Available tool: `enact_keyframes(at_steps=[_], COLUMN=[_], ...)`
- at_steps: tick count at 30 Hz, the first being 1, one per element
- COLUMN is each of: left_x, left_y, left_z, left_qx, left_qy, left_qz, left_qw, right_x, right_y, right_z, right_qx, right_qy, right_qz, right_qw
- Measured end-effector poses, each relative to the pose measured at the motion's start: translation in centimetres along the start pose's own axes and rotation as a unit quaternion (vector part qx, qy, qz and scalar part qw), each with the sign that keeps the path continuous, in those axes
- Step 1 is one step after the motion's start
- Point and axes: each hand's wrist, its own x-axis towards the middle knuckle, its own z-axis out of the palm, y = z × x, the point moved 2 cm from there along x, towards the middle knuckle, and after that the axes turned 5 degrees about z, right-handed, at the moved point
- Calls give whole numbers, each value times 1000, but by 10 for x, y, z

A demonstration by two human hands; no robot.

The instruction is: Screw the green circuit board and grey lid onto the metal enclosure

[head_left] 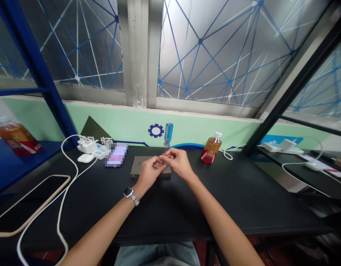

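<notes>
You are holding a screwdriver [168, 134] upright at the middle of the frame, its clear blue handle on top and its thin shaft running down into your fingers. Your right hand [179, 163] is closing around the lower shaft, clamped on it. Your left hand [147, 172] is pinching its fingertips together right at the tip; whether they are gripping the tip or something tiny there is too small to tell. A wristwatch [131, 194] is sitting on your left wrist.

Directly under both hands a flat grey box [137, 163] is lying on the black surface [165, 207], partly hidden by your fingers. Just left of it a phone [116, 154] is lying with its screen lit, and further left a white charger block [88, 145] and a small white case [85, 158] are resting near the wall. A white cable [67, 181] is looping from the charger down toward the lower left, passing a dark device in a pale case [26, 203].

Right of your hands, well apart from them, a plastic bottle [212, 149] with a white cap and red label is standing, holding amber liquid nearly to the neck. A second bottle [17, 139] of the same kind is lying on a blue shelf at the left edge.

On the green wall a blue gear emblem [155, 130] is showing; the white characters beside the charger are partly covered and unreadable
</notes>
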Motion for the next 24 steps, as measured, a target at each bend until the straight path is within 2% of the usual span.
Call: enact_keyframes(at_steps=[4, 7, 11, 17, 19, 24], left_x=[1, 1, -1, -1, -1, -2], left_y=[-2, -5, -7, 2, 4, 0], left_z=[-2, -5, -9, -9, -6, -1], left_qx=[-32, -39, -38, -9, -9, -7], left_qy=[-8, -27, -53, -107, -99, -18], left_qz=[-22, -25, -6, 18, 22, 10], left_qw=[999, 999, 998, 994, 995, 1000], right_x=[0, -1, -3, -6, -5, -6], right_y=[-2, -6, -8, -6, -4, -3], right_z=[2, -1, -4, -3, -2, 2], right_qx=[-21, -37, -3, 23, 17, -35], right_qy=[17, -28, -81, -44, -20, 39], right_qz=[-18, -29, -15, 0, 1, -27], right_qw=[999, 998, 997, 999, 1000, 998])
